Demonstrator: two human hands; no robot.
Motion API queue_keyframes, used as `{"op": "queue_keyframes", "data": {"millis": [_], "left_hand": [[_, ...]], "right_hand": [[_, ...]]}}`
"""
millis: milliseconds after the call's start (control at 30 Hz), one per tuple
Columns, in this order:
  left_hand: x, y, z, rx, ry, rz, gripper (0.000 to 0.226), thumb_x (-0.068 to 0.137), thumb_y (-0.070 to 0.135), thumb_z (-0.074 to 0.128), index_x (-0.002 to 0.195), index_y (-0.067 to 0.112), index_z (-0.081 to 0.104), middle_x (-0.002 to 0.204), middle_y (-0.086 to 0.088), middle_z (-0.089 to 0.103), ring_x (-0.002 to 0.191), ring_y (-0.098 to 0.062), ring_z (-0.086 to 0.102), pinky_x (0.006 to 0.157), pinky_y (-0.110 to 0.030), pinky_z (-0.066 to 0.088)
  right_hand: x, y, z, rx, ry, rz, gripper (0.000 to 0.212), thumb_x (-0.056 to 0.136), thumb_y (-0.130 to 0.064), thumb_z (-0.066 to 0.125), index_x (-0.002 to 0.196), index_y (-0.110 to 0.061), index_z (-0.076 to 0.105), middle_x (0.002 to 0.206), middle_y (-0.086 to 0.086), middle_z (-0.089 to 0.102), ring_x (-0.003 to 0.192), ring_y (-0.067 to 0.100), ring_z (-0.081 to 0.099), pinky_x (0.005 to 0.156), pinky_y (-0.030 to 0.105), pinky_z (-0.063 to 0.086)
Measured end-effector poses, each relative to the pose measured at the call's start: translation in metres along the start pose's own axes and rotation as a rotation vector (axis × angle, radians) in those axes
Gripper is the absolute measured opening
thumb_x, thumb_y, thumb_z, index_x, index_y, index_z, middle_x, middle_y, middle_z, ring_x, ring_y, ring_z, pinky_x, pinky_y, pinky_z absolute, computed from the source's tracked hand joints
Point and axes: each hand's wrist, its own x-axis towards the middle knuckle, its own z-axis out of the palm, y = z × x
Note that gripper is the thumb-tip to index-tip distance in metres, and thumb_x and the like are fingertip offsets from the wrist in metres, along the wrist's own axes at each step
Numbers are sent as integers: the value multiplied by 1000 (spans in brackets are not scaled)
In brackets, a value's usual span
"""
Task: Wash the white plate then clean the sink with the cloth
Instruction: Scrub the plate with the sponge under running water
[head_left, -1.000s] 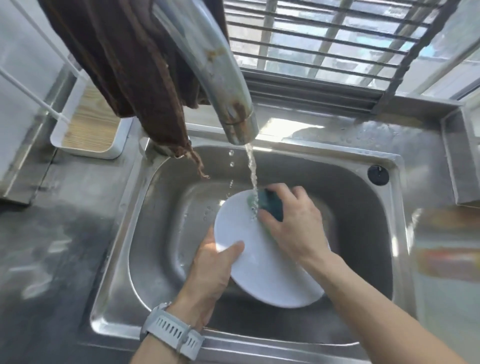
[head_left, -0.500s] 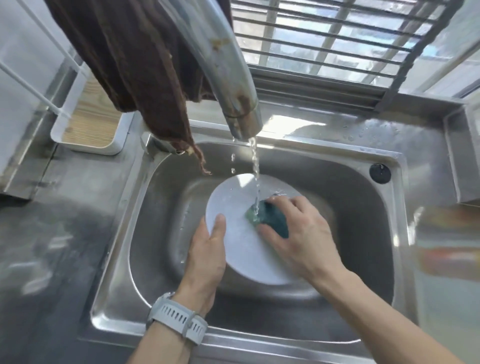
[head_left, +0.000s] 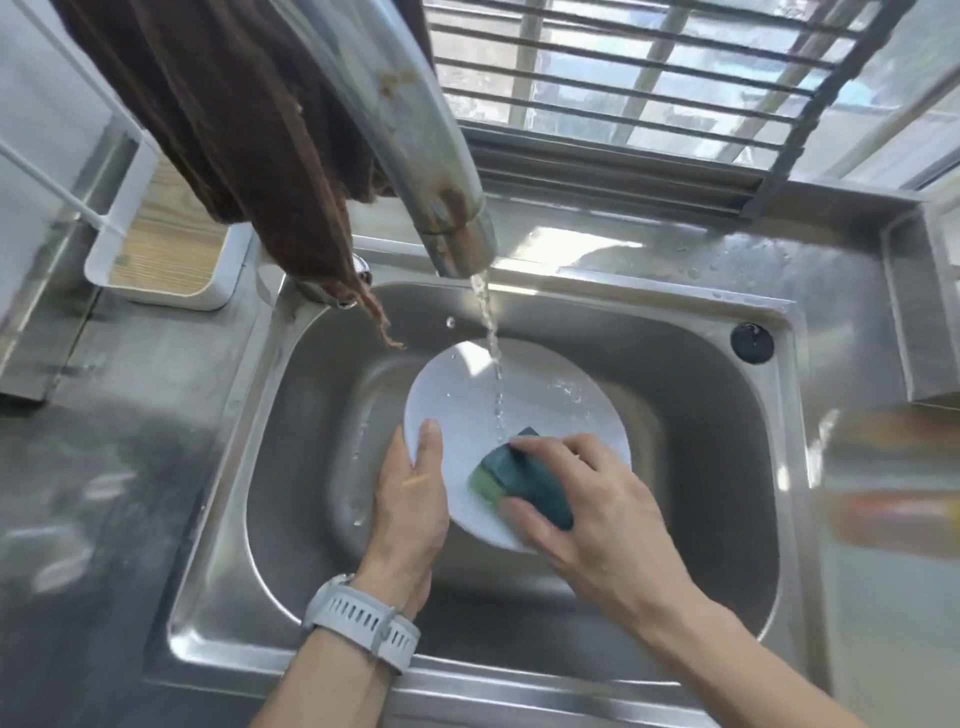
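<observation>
The white plate is tilted inside the steel sink, under the running water. My left hand grips the plate's left rim, thumb on the face. My right hand grips a dark green sponge and presses it on the plate's lower middle. A brown cloth hangs over the faucet at the upper left, its frayed end above the sink's back left corner.
A white tray with a wooden base sits on the counter at the left. A black plug is set in the sink's back right rim. A barred window runs behind the sink.
My right hand has slid the sponge from the plate's top down toward its lower middle. My left hand has shifted its hold along the left rim, and the plate now lies farther back under the stream.
</observation>
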Motion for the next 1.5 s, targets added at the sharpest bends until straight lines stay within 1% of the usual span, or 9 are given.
{"op": "queue_keyframes", "data": {"millis": [500, 600, 667, 733, 800, 900, 1067, 1200, 1500], "left_hand": [[-12, -2, 2, 134, -84, 85, 35, 107, 43, 43, 135, 33, 60, 122, 14, 73, 116, -7, 67, 101, -34, 54], [-16, -8, 7, 148, -97, 79, 43, 103, 56, 41, 138, 38, 58, 126, 21, 70, 120, 1, 63, 101, -25, 50], [-18, -10, 9, 54, -95, 5, 67, 90, 79, 43, 141, 38, 57, 133, 19, 68, 127, -2, 60, 111, -34, 46], [-19, -7, 11, -125, -89, -132, 77, 83, 88, 39, 130, 34, 66, 122, 10, 76, 117, -10, 70, 99, -38, 56], [-19, -4, 12, -243, -120, -202, 72, 88, 82, 28, 110, 34, 77, 109, 3, 80, 104, -13, 75, 75, -31, 61], [-13, -3, 8, -387, -166, -248, 77, 88, 83, 33, 93, 23, 81, 103, -5, 77, 96, -20, 75, 79, -34, 57], [-10, 5, 1, -214, -204, -339, 63, 93, 61, 59, 115, 3, 71, 105, -17, 74, 96, -33, 69, 87, -46, 52], [-11, 7, 2, -124, -122, -222, 22, 104, 25, 55, 125, 28, 62, 106, -5, 80, 97, -29, 77, 85, -49, 62], [-15, 13, -6, 120, -156, -67, 26, 102, 32, 60, 127, 37, 62, 117, 6, 76, 110, -21, 72, 99, -52, 57]], "right_hand": [[74, 31, -5, 4, 264, 229, 47, 88, -49, 67, 128, -29, 54, 110, 7, 54, 100, 28, 54, 86, 40, 50], [90, -5, 5, 189, 226, 184, 47, 85, -46, 69, 127, -33, 53, 109, 2, 52, 99, 22, 56, 87, 35, 50], [82, -29, 15, 258, 157, 93, 43, 83, -45, 71, 123, -37, 56, 105, -3, 52, 93, 13, 55, 82, 26, 46], [65, -46, 22, 302, 94, 27, 40, 84, -48, 69, 122, -40, 57, 104, -8, 54, 91, 7, 55, 78, 21, 41], [50, -51, 25, 289, 79, 3, 42, 84, -51, 67, 124, -41, 57, 103, -9, 55, 92, 8, 57, 80, 20, 42], [30, -49, 21, 234, 18, -26, 46, 83, -53, 66, 126, -43, 54, 102, -10, 53, 95, 9, 56, 84, 20, 43], [-5, -31, 6, 155, -63, -73, 49, 84, -58, 60, 131, -48, 49, 110, -18, 48, 100, 3, 52, 84, 14, 43], [-19, 2, -15, 29, -82, -78, 50, 84, -58, 61, 132, -48, 49, 112, -21, 48, 103, 1, 51, 88, 14, 43], [49, 40, -26, -104, 167, 164, 62, 83, -49, 70, 137, -28, 49, 117, -1, 53, 104, 23, 51, 87, 33, 43]]}}
